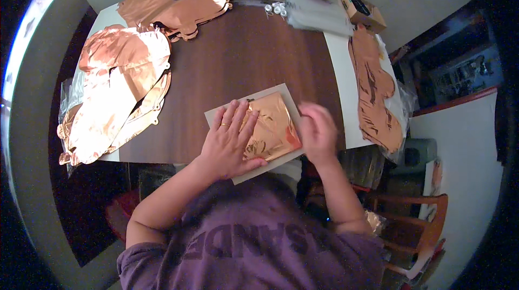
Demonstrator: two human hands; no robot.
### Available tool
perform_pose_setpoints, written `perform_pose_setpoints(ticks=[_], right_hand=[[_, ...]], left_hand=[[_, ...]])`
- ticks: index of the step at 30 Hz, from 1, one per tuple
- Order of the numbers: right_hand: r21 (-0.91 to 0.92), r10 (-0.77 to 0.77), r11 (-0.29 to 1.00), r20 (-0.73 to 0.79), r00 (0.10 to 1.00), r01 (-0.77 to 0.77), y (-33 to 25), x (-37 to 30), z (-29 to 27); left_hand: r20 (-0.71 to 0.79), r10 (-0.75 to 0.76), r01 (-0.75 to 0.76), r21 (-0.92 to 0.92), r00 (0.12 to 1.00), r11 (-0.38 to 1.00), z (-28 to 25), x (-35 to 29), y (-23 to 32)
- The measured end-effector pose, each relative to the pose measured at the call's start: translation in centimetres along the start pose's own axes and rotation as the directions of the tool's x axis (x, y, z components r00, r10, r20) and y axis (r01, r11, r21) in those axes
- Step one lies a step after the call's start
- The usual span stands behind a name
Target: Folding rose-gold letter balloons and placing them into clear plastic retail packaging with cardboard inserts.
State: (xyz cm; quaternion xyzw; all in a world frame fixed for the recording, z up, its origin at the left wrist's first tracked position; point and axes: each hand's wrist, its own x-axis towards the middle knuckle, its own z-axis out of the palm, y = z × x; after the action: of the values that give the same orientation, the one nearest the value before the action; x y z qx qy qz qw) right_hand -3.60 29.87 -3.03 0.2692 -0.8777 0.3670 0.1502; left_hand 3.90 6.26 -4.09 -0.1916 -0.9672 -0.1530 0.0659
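Card [273, 163] under foil [273, 122], long axis perhaps rising rightward.

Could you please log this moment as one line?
left hand: spread on folded copper foil | right hand: blurred beside foil, contact unclear | card: beneath foil | table: more foil sheets, both sides

a row of large dark capital letters [266, 236] runs across the person's purple shirt [254, 272], bending with the fabric, its ends partly lost in folds; no other lettering can be read
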Motion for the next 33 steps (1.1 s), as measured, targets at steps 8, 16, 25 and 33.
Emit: perform_pose_setpoints(ticks=[8,16,25,33], right_hand=[[0.393,0.621,0.365,0.573,0.535,-0.844,-1.5,-13.8,-0.9],[0.711,0.75,0.216,0.318,0.58,-0.669,-5.7,-11.6,2.9],[0.317,0.685,0.582,0.305,0.661,-0.749,-2.8,-9.5,-0.6],[0.741,0.858,-0.135,0.419,0.296,-0.658,-2.8,-6.1,-4.6]], left_hand=[[0.053,0.13,-0.125,-0.081,0.99,0.989,-0.3,-0.1,1.8],[0.093,0.198,-0.183,-0.152,0.976,0.971,-0.9,0.7,2.2],[-0.021,0.253,-0.246,-0.316,0.967,0.916,-4.8,10.5,-1.4],[-0.175,0.029,-0.093,-0.366,0.984,0.926,0.3,37.4,-8.8]])
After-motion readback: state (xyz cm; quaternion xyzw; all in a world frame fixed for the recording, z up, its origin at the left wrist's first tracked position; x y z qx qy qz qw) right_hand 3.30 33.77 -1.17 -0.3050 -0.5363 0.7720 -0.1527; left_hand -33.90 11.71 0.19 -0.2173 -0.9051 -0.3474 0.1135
